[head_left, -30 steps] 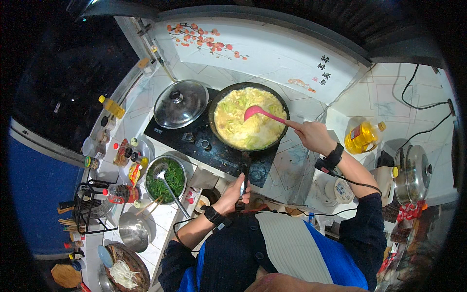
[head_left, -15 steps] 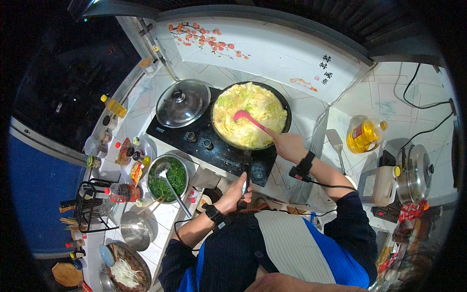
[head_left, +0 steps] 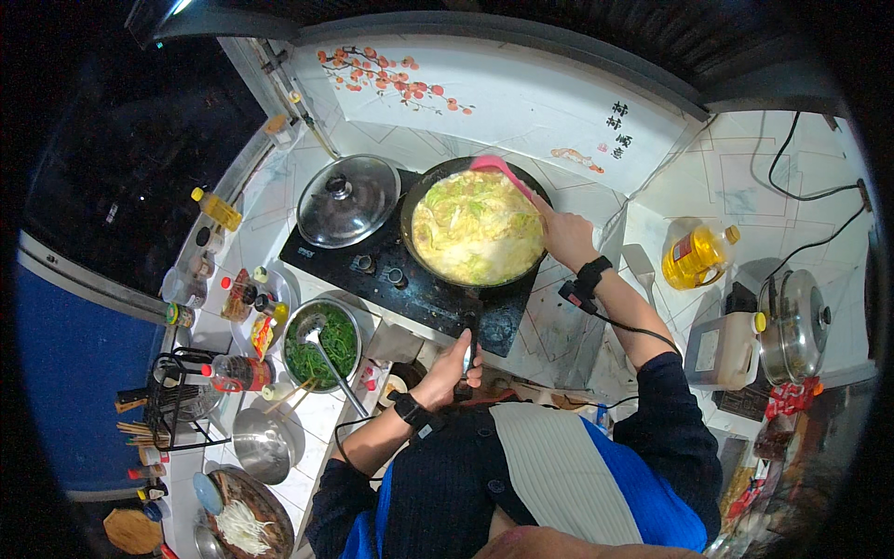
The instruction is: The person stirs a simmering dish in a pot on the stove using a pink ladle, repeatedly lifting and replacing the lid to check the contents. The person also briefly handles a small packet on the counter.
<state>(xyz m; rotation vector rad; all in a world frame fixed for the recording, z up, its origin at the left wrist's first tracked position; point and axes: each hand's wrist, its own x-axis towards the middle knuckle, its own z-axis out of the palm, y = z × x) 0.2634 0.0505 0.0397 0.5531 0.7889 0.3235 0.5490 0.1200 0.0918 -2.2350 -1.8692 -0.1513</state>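
A dark frying pan [head_left: 410, 244] on the black stove top is filled with pale yellow-green chopped cabbage [head_left: 480, 224] in cloudy broth. My left hand [head_left: 453, 364] is wrapped round the pan's handle [head_left: 472, 326] near the stove's front edge. In my right hand [head_left: 568, 238] is the handle of a pink spatula or ladle [head_left: 507, 170]; its head lies at the pan's far rim, and its exact shape is hard to make out. A glass lid [head_left: 348, 200] with a black knob rests on the stove left of the pan.
A steel bowl of dark greens [head_left: 323, 345] with a slotted ladle [head_left: 337, 371] stands front left, near an empty-looking metal bowl [head_left: 264, 445]. White shreds lie on a round board [head_left: 275, 512]. At right are a grey turner [head_left: 640, 265], an oil bottle [head_left: 697, 257] and a lidded pot [head_left: 801, 326].
My right hand has moved up and slightly right, carrying the pink utensil from the middle of the cabbage to the pan's far rim. My left hand stays on the handle.
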